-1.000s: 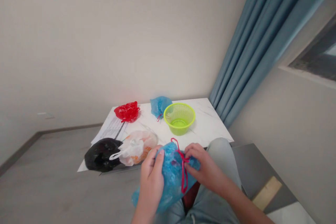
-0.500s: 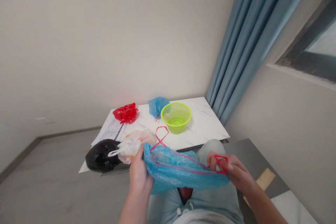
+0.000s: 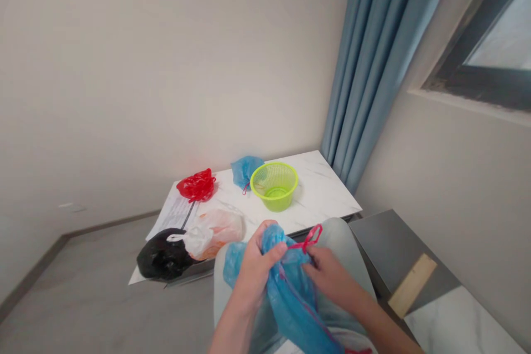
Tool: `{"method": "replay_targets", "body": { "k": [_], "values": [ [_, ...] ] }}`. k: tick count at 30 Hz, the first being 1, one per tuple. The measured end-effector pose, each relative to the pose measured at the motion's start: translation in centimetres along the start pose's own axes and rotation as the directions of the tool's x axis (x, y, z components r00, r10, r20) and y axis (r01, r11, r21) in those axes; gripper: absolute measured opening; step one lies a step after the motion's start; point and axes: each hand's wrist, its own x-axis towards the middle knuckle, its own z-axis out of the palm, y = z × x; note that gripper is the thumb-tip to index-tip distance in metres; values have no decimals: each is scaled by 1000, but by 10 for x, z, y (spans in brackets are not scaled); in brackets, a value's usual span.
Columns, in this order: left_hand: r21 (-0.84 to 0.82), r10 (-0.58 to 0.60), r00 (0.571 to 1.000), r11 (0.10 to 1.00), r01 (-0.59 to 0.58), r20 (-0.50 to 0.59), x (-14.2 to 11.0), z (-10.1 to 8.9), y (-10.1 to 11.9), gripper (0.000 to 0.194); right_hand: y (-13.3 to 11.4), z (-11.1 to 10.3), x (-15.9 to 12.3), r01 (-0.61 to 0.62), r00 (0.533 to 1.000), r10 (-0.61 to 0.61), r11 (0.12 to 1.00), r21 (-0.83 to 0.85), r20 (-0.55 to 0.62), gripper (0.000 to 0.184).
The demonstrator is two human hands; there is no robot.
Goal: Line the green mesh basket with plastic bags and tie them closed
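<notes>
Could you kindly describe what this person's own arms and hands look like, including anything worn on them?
The left hand and right hand are bare, with no gloves, and I can make out no ring or watch. Both forearms are bare too, with no sleeve in view, and no cables or markings show.

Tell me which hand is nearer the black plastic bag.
Left. The left hand is to the right of the black plastic bag in view, not touching it, and grips a blue drawstring bag. The right hand is farther right, beyond the left hand.
</notes>
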Motion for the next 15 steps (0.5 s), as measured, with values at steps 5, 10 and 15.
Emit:
{"method": "replay_targets", "body": {
  "k": [5, 10, 15],
  "values": [
    [722, 76, 993, 682, -118, 90, 10, -22, -21, 47, 28, -20, 12, -162, 912, 269, 930, 330, -310, 29],
    [968, 241, 970, 242, -69, 9, 27, -41, -56, 53, 19, -34, 5, -180, 897, 330, 882, 436, -296, 22],
    [987, 301, 943, 114, 113, -143, 40, -82, -58, 51, 31, -68, -2, -137, 818, 58, 986, -96, -572, 18]
  ]
}}
